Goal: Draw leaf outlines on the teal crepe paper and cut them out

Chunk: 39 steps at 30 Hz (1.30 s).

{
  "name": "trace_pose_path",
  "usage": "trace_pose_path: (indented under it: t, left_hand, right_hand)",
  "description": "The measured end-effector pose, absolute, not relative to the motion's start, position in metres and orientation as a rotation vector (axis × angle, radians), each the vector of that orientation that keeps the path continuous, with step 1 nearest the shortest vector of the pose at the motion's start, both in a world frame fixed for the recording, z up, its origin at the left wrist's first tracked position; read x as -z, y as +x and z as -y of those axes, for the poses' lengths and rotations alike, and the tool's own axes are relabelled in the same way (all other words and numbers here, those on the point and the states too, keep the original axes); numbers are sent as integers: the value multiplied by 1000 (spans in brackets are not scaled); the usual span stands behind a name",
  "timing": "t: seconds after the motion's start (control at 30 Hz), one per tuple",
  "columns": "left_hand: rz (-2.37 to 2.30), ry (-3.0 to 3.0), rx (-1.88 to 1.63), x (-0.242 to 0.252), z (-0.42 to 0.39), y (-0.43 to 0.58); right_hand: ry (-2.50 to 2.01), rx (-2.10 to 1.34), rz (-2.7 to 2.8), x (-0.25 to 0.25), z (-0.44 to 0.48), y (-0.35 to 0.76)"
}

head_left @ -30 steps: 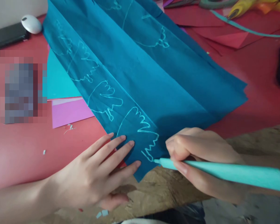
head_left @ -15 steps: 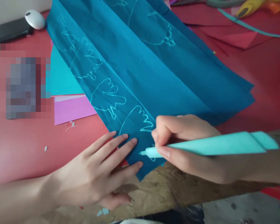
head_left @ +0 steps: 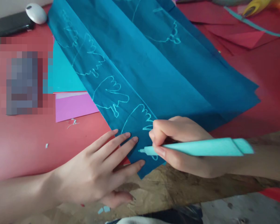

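Observation:
A large folded sheet of dark blue paper lies slantwise over the red surface, with light scalloped outlines drawn along its left strip and near its top. My left hand rests with fingers spread, its fingertips on the paper's lower left edge. My right hand grips a light turquoise marker between thumb and fingers. The marker's tip points left at the paper's lower corner, close to my left fingertips; whether it touches the paper is hard to tell. My right hand partly covers the lowest outline.
Turquoise and purple sheets stick out at the left. A white oval object sits beside a black item. At the upper right are red paper pieces and a yellow tool. A blurred block is at left.
The marker's tip and my right hand have shifted slightly left against the paper. The whole view has moved a little. My left hand stays in place on the paper.

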State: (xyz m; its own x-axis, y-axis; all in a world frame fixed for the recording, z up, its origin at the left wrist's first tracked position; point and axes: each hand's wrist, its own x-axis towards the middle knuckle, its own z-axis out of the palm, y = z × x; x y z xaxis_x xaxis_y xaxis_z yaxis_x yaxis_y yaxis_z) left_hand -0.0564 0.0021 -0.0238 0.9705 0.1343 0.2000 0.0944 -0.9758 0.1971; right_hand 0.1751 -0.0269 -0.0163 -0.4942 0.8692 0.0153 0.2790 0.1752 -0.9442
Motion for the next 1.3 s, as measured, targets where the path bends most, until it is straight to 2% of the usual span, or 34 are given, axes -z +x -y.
trace_pose_path:
  t: [0.97, 1.1, 1.3]
  left_hand:
    - [-156, 2943, -261, 22, -3, -57]
    - [-140, 3008, -330, 17, -1, -57]
    - [170, 3058, -520, 17, 5, -58]
  right_hand:
    - [-1079, -1250, 1811, 18, 26, 182]
    - [-1099, -1368, 1680, 15, 24, 182]
    - [-1126, -1409, 1578, 12, 28, 177]
